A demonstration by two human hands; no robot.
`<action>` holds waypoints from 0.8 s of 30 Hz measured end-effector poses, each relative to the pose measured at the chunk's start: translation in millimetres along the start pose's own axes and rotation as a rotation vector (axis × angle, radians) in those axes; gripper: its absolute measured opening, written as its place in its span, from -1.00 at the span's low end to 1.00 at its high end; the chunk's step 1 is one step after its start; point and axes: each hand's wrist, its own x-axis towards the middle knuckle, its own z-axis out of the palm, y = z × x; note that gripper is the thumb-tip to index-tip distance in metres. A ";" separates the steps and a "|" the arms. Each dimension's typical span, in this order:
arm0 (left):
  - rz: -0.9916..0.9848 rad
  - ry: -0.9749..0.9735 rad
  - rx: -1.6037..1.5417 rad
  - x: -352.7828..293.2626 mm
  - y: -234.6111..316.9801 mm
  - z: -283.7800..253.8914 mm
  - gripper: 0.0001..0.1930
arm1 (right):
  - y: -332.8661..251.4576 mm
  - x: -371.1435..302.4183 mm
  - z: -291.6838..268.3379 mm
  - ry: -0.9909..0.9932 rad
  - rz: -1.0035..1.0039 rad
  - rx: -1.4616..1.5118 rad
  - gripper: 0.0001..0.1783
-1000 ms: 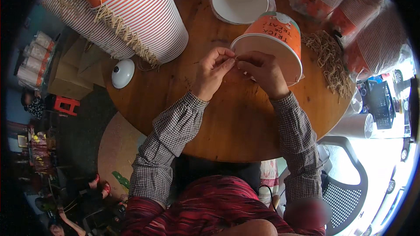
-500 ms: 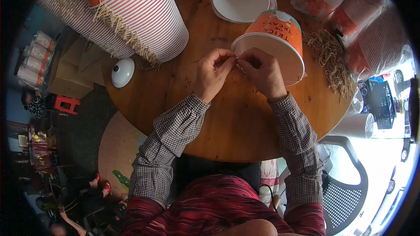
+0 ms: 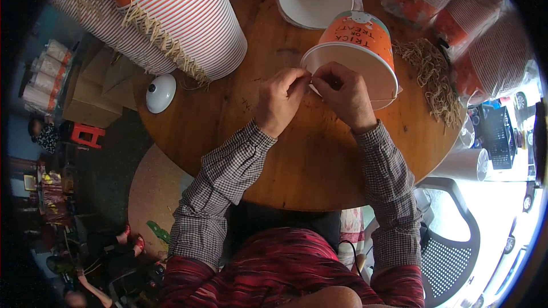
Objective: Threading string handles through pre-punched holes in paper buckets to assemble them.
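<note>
The round wooden tabletop [image 3: 274, 177] carries nearly everything. At its left leans a tall stack of buckets [image 3: 191, 23], nested one inside another, so that mostly the pale rims are seen; twisted cords [image 3: 165, 43] hang along its side. Behind it leans a second stack [image 3: 111, 23], nested in the same way. Far to the right, more nested buckets [image 3: 499, 60] are inside clear plastic.

Near the far edge, a white-lined bucket [image 3: 317, 0] in a clear wrap shows its inner bottom. Closer to the person is the orange bucket [image 3: 371, 45]. It lies tilted on its side, mouth toward the person, with the pale inner wall visible. Just beside it, on the right, is a heap of loose cords [image 3: 431, 82].

The left hand [image 3: 282, 100] and the right hand [image 3: 342, 91] meet at the left part of this bucket's rim, thumb and forefinger pinched on each. To the left, a white lid [image 3: 161, 94] with a dark knob rests apart.

Between the fingertips there seems to be a thin pale strand [image 3: 314, 88], too small to tell exactly. For such fine work, it is probably best to hold both pinches close together, to pull gently and equally, and to guard the round bucket from rolling.
</note>
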 end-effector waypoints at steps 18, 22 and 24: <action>-0.782 -0.387 -1.077 10.2 -6.4 -19.4 -0.85 | 11.6 8.6 -6.1 -0.109 -0.030 0.173 -0.82; -0.828 -0.302 -1.126 7.7 -5.5 -13.3 -0.82 | 14.5 9.1 -9.6 -0.187 0.039 0.298 -0.85; -0.821 -0.270 -1.113 7.7 -6.2 -13.1 -0.81 | 15.2 9.9 -8.6 -0.191 0.038 0.314 -0.85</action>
